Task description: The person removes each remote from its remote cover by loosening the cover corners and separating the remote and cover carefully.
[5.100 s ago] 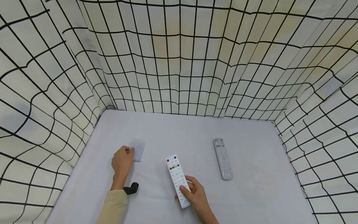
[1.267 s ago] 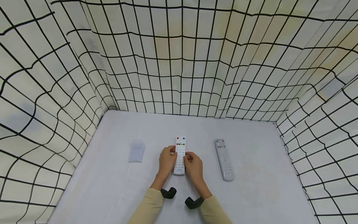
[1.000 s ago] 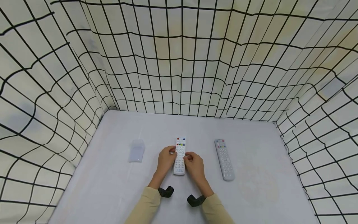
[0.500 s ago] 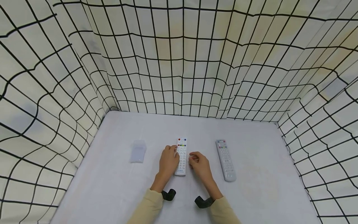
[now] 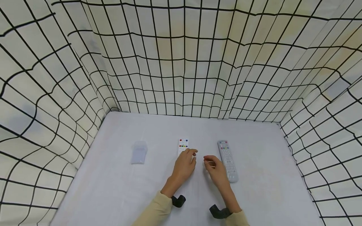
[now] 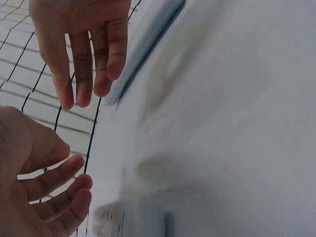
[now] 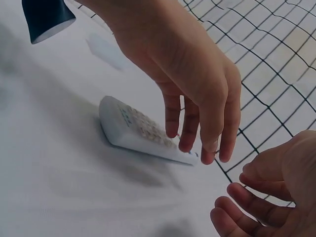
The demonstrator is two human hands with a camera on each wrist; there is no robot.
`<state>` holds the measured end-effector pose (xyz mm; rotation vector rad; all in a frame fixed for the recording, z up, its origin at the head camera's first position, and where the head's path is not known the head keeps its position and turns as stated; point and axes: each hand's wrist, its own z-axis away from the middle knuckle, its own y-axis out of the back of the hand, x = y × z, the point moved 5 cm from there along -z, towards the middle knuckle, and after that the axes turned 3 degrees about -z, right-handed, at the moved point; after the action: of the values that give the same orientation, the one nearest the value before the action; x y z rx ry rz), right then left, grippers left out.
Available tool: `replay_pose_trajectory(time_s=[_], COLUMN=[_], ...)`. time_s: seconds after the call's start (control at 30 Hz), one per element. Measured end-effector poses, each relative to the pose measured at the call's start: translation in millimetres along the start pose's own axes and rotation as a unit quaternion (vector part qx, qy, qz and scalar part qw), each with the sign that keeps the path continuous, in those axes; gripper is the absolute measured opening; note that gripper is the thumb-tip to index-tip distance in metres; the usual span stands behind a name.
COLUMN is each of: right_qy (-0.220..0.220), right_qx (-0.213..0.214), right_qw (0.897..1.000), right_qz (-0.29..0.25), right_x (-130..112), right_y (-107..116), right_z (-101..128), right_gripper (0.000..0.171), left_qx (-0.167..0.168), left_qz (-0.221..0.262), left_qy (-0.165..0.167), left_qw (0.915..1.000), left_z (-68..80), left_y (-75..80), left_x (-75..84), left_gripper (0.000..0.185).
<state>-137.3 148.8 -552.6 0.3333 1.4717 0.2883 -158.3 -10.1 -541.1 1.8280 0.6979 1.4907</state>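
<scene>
While the left hand hangs over its lower part in the head view, the white remote lies face up near the middle of the white table, its far end pointing toward the grid-lined back wall. A red key sits at its top left corner and a blue one at its top right, with a short row of small coloured keys below them. The right wrist view shows the near end as thick and smoothly rounded, with blue print on the face just ahead of packed rows of pale keys; the body looks plain, matt and white. In the left wrist view its end is blurred. The left hand's fingers reach forward, slightly bent with gaps between them; whether they touch the remote cannot be told. The right hand is held to the right of the left hand, apart from it, its fingers loosely curved and separated. Beside it, partly covered by it in the head view, lies the grey remote, paler in its keys and shiny at its rounded near end. A clear plastic sleeve lies flat, well to the left of both remotes.
</scene>
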Motion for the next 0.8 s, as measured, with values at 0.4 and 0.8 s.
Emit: replay_pose_trajectory(time_s=[0.4,0.8], right_qy=[0.009,-0.019], right_qx=[0.058,0.100], right_qw=[0.998,0.992], right_qz=[0.033,0.076], right_x=[12.4,31.2], right_y=[42.2,57.8], right_z=[9.6,12.2], right_gripper=[0.025,0.031], left_qx=[-0.090,-0.145], left_qz=[0.038,0.105], left_qy=[0.020,0.035], left_qw=[0.9950,0.9832], left_z=[4.0,0.5], left_y=[-32.5,-68.0], left_x=[24.6,38.9], left_gripper=[0.033,0.041])
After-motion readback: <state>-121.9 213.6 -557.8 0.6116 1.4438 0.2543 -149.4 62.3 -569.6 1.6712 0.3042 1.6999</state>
